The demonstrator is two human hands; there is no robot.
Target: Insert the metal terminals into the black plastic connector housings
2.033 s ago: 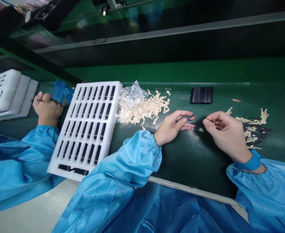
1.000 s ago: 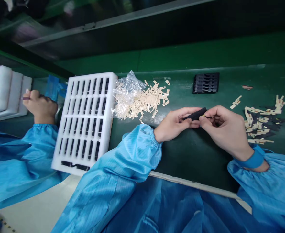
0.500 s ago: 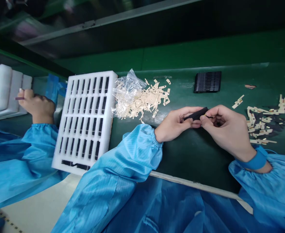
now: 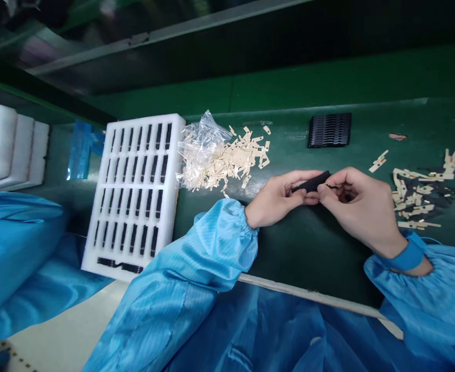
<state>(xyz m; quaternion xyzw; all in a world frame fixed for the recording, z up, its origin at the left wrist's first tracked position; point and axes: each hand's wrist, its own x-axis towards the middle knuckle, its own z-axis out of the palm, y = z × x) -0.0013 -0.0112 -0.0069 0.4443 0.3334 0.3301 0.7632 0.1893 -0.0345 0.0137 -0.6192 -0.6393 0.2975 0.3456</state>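
Observation:
My left hand (image 4: 269, 200) is closed around a dark, narrow black strip-shaped part (image 4: 309, 184), held at a slant above the green bench. At the right end of this part, my right hand (image 4: 366, 212) pinches thumb and finger together. A tiny yellow edge and a thin dark bit show at those fingertips; what exactly they grip is too small to name. A blue band circles my right wrist. Right of that hand lies a loose pile of cream and black strips (image 4: 415, 199).
A white foam tray (image 4: 130, 174) with rows of black parts stands at left. Beside it are cream pieces (image 4: 238, 160) and a clear plastic bag (image 4: 207, 132). Further back sits a stack of black parts (image 4: 330, 130). More foam trays (image 4: 29, 150) and a co-worker's blue sleeve (image 4: 18, 248) are far left.
The co-worker's hand at the far left has gone out of sight, uncovering a blue item on the bench. My own hands have hardly moved and keep their hold.

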